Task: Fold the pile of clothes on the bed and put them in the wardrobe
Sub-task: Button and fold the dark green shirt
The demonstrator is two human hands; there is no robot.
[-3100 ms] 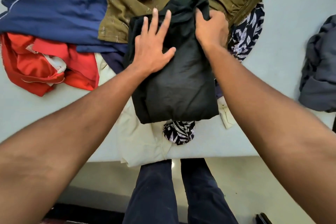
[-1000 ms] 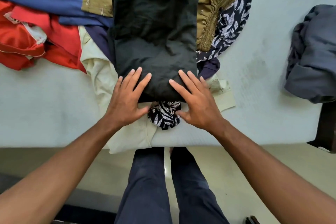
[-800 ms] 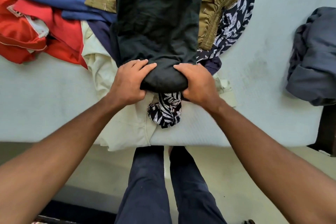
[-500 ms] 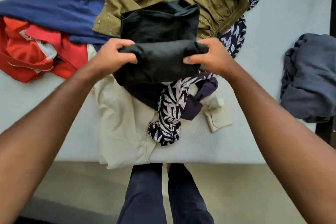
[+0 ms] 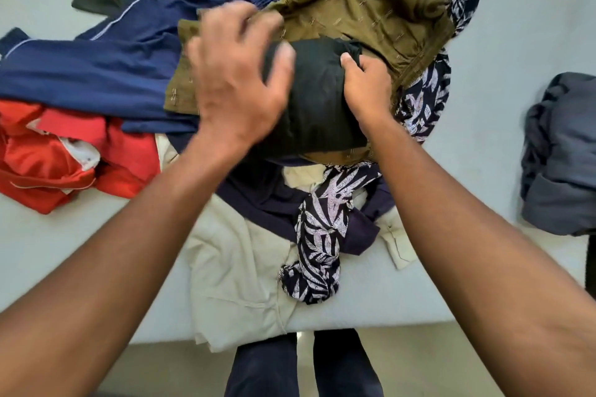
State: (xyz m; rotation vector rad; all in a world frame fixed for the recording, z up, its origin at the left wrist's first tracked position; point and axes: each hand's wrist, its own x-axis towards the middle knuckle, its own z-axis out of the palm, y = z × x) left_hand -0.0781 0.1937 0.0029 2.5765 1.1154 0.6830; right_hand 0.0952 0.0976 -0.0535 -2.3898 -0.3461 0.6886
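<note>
The folded black garment [image 5: 317, 100] lies atop the olive garment [image 5: 371, 3] in the pile on the bed [image 5: 516, 26]. The right grip [image 5: 364, 87] curls round its right edge, pinching the cloth. The left grip [image 5: 235, 80], blurred, has its fingers spread over the left side and is perhaps touching it. Navy [image 5: 113, 68] and red clothes [image 5: 48, 164] lie to the left, and a grey bundle [image 5: 561, 155] lies well apart on the right.

Your left forearm [image 5: 129, 251] and right forearm [image 5: 451, 235] reach forward and draw toward each other. Your left hand [image 5: 238, 84] is motion-blurred, palm down, fingers spread and loosely bent. Your right hand [image 5: 366, 87] grips the right edge of the folded black garment [image 5: 317, 100], thumb on top, fingers curled under.
</note>
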